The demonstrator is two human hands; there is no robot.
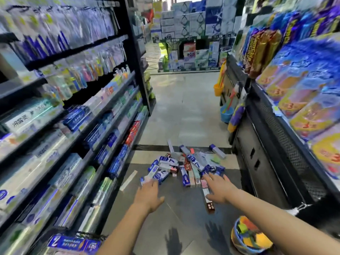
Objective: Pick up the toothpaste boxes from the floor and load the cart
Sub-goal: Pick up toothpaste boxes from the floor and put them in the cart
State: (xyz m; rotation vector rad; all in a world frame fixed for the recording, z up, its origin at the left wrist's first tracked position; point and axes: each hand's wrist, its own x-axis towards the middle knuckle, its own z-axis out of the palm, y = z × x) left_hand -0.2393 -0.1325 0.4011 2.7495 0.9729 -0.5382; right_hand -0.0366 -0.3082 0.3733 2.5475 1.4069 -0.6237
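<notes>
Toothpaste boxes: they lie in a loose heap on the grey floor of the aisle, ahead of both your hands, with a few single boxes scattered around the heap.
Left hand: you hold it out over the floor, fingers straight and a little spread, holding nothing. Its fingertips are at the near left edge of the heap; whether they touch a box, you cannot tell from the blur.
Right hand: it is also stretched forward with fingers spread, holding nothing, over the near right side of the heap.
Red box: one long box lies apart from the heap, partly under your right hand.
Left shelf: rows of toothpaste boxes stand beside your left arm.
Right shelf: black, with blue and yellow packs on top.
Basket: blue rim, colourful things inside, under your right forearm.
</notes>
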